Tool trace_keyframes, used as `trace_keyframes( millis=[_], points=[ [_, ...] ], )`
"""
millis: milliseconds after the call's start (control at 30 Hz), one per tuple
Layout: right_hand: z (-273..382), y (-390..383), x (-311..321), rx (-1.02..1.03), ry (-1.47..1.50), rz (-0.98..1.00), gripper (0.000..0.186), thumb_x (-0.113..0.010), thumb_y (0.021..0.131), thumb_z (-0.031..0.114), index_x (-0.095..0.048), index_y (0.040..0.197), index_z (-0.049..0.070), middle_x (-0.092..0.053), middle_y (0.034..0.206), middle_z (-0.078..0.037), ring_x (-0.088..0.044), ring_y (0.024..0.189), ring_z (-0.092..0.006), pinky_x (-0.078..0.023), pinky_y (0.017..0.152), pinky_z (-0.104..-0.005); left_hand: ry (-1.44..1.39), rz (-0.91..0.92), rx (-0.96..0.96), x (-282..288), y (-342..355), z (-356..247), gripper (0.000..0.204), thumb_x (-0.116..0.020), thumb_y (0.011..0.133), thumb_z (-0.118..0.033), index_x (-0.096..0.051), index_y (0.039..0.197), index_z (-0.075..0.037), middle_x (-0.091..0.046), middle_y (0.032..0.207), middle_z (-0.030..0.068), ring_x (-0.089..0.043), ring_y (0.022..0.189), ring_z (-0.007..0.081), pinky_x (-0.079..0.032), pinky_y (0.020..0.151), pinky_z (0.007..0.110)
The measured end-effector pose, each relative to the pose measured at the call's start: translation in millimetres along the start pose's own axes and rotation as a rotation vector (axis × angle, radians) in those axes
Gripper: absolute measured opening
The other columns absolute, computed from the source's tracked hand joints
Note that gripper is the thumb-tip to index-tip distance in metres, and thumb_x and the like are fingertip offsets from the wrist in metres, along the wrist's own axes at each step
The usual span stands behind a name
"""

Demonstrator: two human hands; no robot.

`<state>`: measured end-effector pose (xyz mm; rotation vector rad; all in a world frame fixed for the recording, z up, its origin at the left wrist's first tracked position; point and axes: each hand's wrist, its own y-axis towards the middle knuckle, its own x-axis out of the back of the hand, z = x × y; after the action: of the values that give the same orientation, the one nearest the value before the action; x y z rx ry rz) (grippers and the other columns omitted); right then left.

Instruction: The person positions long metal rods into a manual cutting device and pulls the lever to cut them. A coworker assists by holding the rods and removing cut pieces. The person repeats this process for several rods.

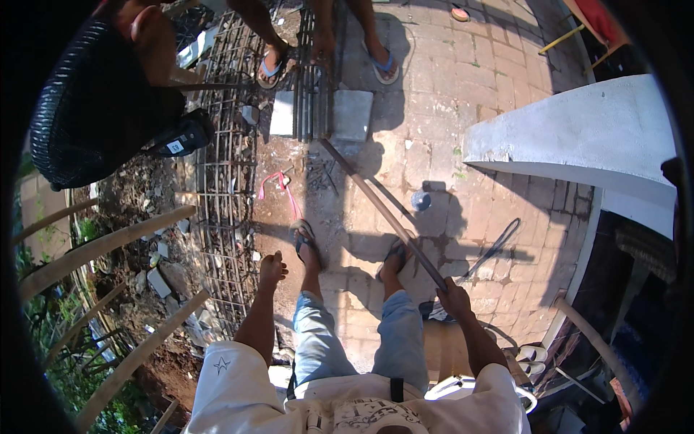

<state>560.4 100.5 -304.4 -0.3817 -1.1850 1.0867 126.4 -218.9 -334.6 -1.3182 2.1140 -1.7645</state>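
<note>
My right hand (452,298) is closed round the near end of a long brown pole (383,208). From there the pole slants away to the left, and its far end meets the near ends of a bundle of steel bars (307,98). The bars lie across two pale blocks (352,116). My left hand (273,268) is held low beside the long rebar cage (228,188), fingers curled, with nothing visible in it. Opposite me, another person in flip-flops stands astride the bars, with one hand (323,47) down at them.
A second person in black (108,101) is close at the upper left. Wooden poles (108,253) jut over rubble on the left. Pink string (280,185) and a dark round object (421,200) lie on the paving. A white sloping wall (571,126) stands at right.
</note>
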Motion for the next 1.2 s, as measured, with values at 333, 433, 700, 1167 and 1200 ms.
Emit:
trace_keyframes(
  millis=[333,433,700,1167,1200],
  points=[
    [9,-178,-3,-0.369,0.293,0.364,0.028,-0.061,0.086,0.027,-0.049,0.097,0.004,-0.06,0.076,-0.013,-0.062,0.064,-0.0269,-0.05,0.057,-0.0414,0.154,0.317,0.056,-56,-74,20,0.038,-0.05,0.092,-0.039,-0.056,0.093,-0.001,-0.061,0.073,0.0089,-0.061,0.059,0.0191,-0.051,0.053,0.034],
    [71,-192,-1,-0.522,0.779,0.538,0.022,-0.06,0.088,0.024,-0.048,0.097,0.007,-0.054,0.072,-0.007,-0.056,0.058,-0.0174,-0.049,0.052,-0.033,0.131,0.458,-0.082,-91,-120,-10,0.04,-0.053,0.092,-0.041,-0.058,0.092,-0.001,-0.061,0.074,0.0074,-0.061,0.06,0.0167,-0.051,0.055,0.032],
    [240,-206,-77,-0.665,1.672,0.494,0.023,-0.055,0.092,0.033,-0.044,0.088,0.014,-0.049,0.065,-0.003,-0.048,0.049,-0.0139,-0.043,0.044,-0.0303,0.019,0.624,-0.224,30,-160,-12,0.038,-0.052,0.094,-0.04,-0.056,0.098,-0.002,-0.061,0.078,0.0066,-0.061,0.061,0.0144,-0.05,0.055,0.028],
    [318,-265,-164,-0.445,0.616,-0.043,0.045,-0.049,0.09,0.033,-0.06,0.097,-0.01,-0.061,0.066,-0.014,-0.057,0.051,-0.0219,-0.044,0.048,-0.0376,-0.471,0.131,0.212,484,25,243,0.04,-0.043,0.095,-0.041,-0.037,0.065,-0.015,-0.032,0.056,0.0011,-0.036,0.048,0.019,-0.031,0.044,0.043],
    [319,-275,-166,-0.385,0.644,-0.055,0.041,-0.049,0.092,0.032,-0.058,0.098,-0.008,-0.057,0.064,-0.01,-0.053,0.047,-0.0193,-0.041,0.044,-0.0356,-0.346,0.015,0.255,477,17,245,0.036,-0.045,0.095,-0.041,-0.04,0.07,-0.015,-0.035,0.058,0.0017,-0.042,0.051,0.0206,-0.035,0.047,0.047]
  ],
)
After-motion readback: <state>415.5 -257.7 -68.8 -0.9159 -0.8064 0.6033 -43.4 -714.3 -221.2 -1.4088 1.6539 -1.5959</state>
